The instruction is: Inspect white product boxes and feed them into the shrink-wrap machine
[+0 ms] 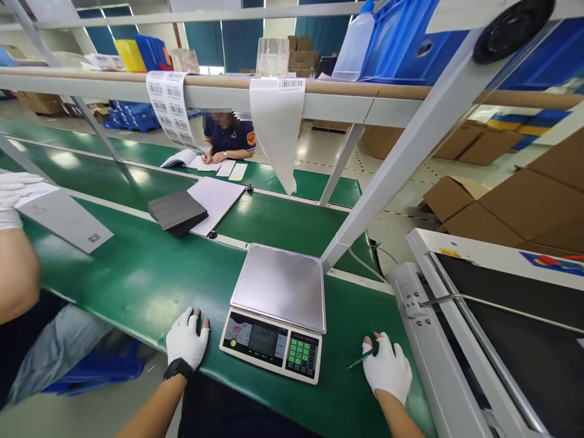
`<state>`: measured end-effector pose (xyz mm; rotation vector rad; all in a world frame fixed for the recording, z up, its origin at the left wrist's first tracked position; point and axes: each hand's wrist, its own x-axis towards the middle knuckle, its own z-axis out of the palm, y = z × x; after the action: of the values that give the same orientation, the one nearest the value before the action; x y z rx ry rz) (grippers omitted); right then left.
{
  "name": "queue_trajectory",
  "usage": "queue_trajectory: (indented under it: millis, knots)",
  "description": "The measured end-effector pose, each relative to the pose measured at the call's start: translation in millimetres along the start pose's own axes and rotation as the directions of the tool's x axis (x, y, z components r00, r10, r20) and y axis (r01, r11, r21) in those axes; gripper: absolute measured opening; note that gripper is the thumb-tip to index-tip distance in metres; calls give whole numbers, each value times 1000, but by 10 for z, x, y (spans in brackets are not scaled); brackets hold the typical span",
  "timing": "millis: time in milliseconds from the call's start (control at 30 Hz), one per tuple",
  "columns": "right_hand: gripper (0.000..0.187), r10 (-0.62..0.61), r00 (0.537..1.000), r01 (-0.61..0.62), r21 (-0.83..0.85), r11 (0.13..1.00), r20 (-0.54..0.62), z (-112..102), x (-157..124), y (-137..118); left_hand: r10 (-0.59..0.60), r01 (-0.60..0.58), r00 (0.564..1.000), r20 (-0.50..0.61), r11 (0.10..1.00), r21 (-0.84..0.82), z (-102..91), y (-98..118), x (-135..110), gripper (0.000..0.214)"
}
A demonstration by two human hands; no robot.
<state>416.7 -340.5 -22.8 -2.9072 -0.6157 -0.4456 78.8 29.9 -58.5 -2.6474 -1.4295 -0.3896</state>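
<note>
Pen (360, 360): a thin green stick lying low on the green table (137, 274), at lower centre-right of the head view, pinched in the fingers (370, 350) of the right hand (387, 368). That hand wears a white glove, rests knuckles up on the table, and is closed loosely around the pen's rear end, the tip pointing left toward the scale (278, 310). Judging by its look, the pen is light, stiff and smooth; a gloved grip could slip on the barrel, so the middle of the barrel seems the surest place to hold it.

Left hand (186, 340), gloved too with a dark wristband, lies flat on the table just left of the scale, fingers spread and holding nothing. The scale sits between both hands, its bare steel pan bearing nothing, its keypad and display facing the wearer. It looks heavy and rigid; its base edges would be the place to take hold, not the pan.

In the middle left of the frame lie a dark grey stack of sheets (177, 212) on white paper (216, 201). At far left, another person's gloved hand (13, 194) touches a grey flat card (64, 222). Farther back, a seated co-worker (228, 137) writes on papers. Label strips (170, 106) hang from the shelf rail (342, 100) above.
</note>
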Motion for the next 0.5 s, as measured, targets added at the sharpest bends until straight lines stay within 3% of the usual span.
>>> queue_trajectory:
  millis: [133,333,500]
  knots:
    - [32,-52,998,52,-23,998,22,38,94,-24,17,-17,1000,-11,1000,5,39,-22,7,43]
    - [32,15,999,-16,21,1000,49,142,201,-35,8,-8,1000,5,1000,-2,55,-13,11,45]
    - [38,134,988,-148,254,956,72,180,192,-12,-65,72,996,64,989,-126,52,-2,12,50]
